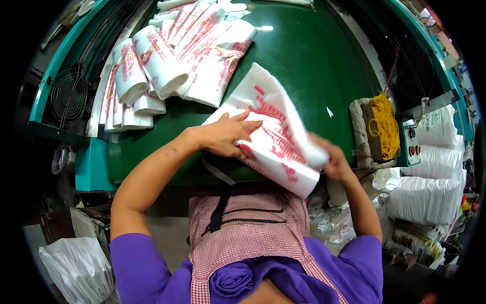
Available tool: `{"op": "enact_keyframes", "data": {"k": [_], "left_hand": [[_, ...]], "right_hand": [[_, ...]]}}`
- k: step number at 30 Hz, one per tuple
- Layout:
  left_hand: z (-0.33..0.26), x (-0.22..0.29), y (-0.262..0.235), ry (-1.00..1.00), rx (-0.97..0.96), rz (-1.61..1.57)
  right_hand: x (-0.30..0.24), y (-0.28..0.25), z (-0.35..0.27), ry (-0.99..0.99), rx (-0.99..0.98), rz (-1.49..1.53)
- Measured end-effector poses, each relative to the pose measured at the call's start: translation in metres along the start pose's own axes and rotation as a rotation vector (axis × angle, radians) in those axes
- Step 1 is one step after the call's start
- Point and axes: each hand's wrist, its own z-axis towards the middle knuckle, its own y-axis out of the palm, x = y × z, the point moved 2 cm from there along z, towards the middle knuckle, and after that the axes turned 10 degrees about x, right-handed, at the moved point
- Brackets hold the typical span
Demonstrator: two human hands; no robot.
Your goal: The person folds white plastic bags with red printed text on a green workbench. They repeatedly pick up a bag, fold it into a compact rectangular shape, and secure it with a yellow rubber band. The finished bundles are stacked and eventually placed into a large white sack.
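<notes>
- Head view: a stack of white plastic bags [276, 134] with red print lies at the near edge of the green table [314, 66], tilted across it.
- Left hand [225, 136] flat on top, fingers spread and released, pressing the stack.
- Right hand [334, 162] at the stack's right end; its fingers curl under the fold, mostly hidden, seemingly gripping that edge.
- Far left: rolled bag bundles [157, 61], partly overlapping.
- Right: yellow rubber bands [385, 124] in a box.
</notes>
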Motion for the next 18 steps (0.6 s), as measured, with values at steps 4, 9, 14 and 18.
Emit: {"op": "enact_keyframes", "data": {"k": [4,9,14,18], "left_hand": [[0.009,0.014,-0.007,-0.162,-0.206,0.042],[0.044,0.045,-0.053,0.302,0.283,0.304],[0.053,0.000,-0.015,0.064,-0.063,0.051],[0.024,0.034,0.000,-0.069,0.020,0.045]], "right_hand": [[0.001,0.006,-0.001,-0.397,-0.351,-0.570],[0.010,-0.016,0.028,-0.538,-0.417,-0.728],[0.004,-0.028,0.027,-0.261,-0.456,-0.473],[-0.064,-0.011,0.036,0.389,-0.431,-0.364]]}}
